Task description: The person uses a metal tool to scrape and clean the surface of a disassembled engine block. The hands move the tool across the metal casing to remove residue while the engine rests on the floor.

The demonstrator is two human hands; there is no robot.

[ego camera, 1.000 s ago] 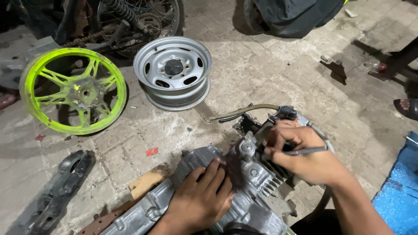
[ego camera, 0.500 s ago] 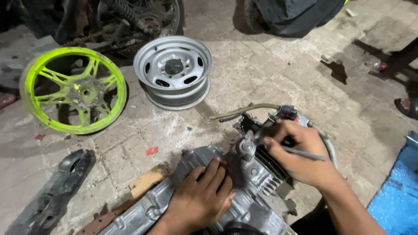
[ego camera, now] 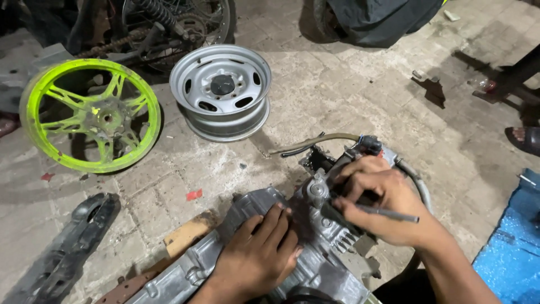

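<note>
1. Rough paved floor (ego camera: 349,95), outdoors-looking, greasy; everything sits right on it, no bench.
2. Closest in: the left hand (ego camera: 256,259) lies flat, fingers together, pressing on the silver engine case (ego camera: 194,270). It's holding nothing, just pinning the case down.
3. Just right of it and a bit farther, the right hand (ego camera: 382,197) is closed around a thin metal tool (ego camera: 388,214). The tool's long axis runs roughly left-right, with its tip at the finned cylinder end (ego camera: 329,225). So the right hand is the nearer one to that spot.
4. The engine's long axis runs diagonally, lower left to upper right, with a hose (ego camera: 315,143) curling off the far end.
5. Farther out: a grey steel rim (ego camera: 220,93) and a neon green wheel (ego camera: 90,115).
</note>
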